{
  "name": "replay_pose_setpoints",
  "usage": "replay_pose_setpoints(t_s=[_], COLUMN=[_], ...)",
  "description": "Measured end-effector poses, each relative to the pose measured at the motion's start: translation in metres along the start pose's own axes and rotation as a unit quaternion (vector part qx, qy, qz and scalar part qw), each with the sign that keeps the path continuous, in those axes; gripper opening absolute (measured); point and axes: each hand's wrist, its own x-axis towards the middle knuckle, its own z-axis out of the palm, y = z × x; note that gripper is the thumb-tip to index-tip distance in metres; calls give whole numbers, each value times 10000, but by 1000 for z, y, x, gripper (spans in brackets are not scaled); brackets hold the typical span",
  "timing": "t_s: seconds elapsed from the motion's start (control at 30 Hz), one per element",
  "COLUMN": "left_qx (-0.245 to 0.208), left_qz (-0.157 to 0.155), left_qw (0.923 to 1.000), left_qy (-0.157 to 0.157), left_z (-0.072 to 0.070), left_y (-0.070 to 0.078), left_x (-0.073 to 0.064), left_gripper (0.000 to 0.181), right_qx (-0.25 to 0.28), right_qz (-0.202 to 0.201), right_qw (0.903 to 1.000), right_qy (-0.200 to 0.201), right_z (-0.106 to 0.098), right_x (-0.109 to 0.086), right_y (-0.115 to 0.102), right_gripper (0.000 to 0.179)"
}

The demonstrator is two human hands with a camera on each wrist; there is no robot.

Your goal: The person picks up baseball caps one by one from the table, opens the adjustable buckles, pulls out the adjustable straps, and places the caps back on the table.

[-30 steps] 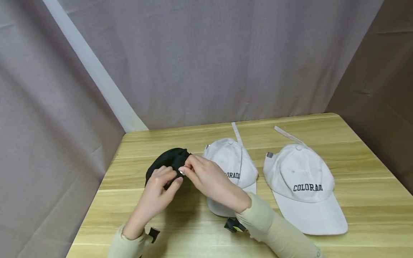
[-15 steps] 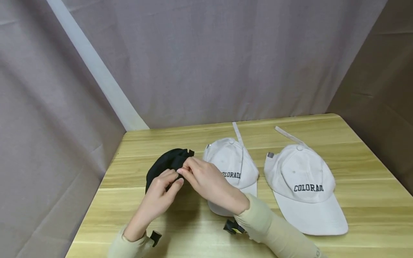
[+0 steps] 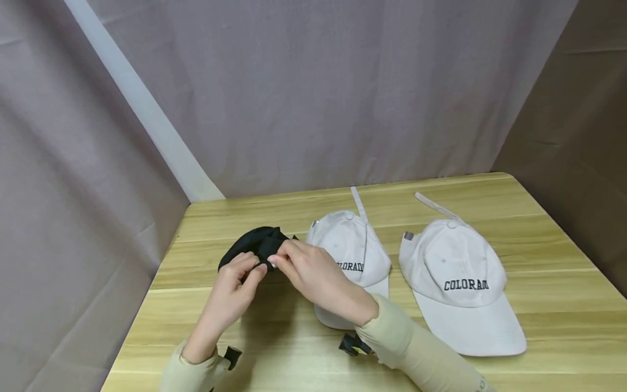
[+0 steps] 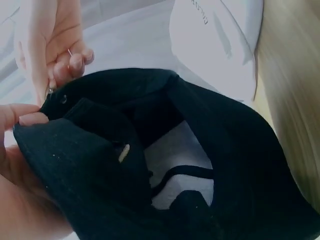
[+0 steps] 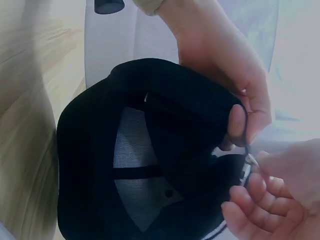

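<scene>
A black cap is held at the left of the table, its hollow inside showing in both wrist views. My left hand pinches the cap's back edge between thumb and fingers. Close beside it, my right hand pinches at a small metal buckle on the cap's strap end. In the right wrist view a thin black strap runs from the left fingertips to that buckle. Whether the strap passes through it I cannot tell.
Two white caps lettered COLORADO lie to the right, the nearer cap partly behind my right forearm, the farther cap in full view. Their loose straps point toward the back edge of the wooden table. A grey curtain hangs behind.
My left hand has shifted slightly left and down, drawing the cap's edge with it. My right hand stays almost in place, still pinching near the buckle. The white caps have not moved.
</scene>
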Motion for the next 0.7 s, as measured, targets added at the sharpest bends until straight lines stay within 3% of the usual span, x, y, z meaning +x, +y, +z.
replay_pose_setpoints(t_s=[0.13,0.23,0.4,0.7], left_qx=[-85,-152,-284,-163], left_qz=[87,-131,-577,-454], left_qw=[9993,9986,9972,9985], left_qy=[-348,-491,-373,-240], left_z=[6,9,6,5], left_y=[4,5,4,4], left_x=[-3,-4,-3,-2], left_gripper=[42,41,29,27], right_qx=[95,122,93,-92], right_qz=[7,-114,-350,-472], right_qw=[9997,9992,9983,9988], right_qy=[212,372,447,8], right_z=[2,1,-2,-1], right_x=[0,0,0,-5], right_y=[0,1,5,5], right_gripper=[17,16,16,16])
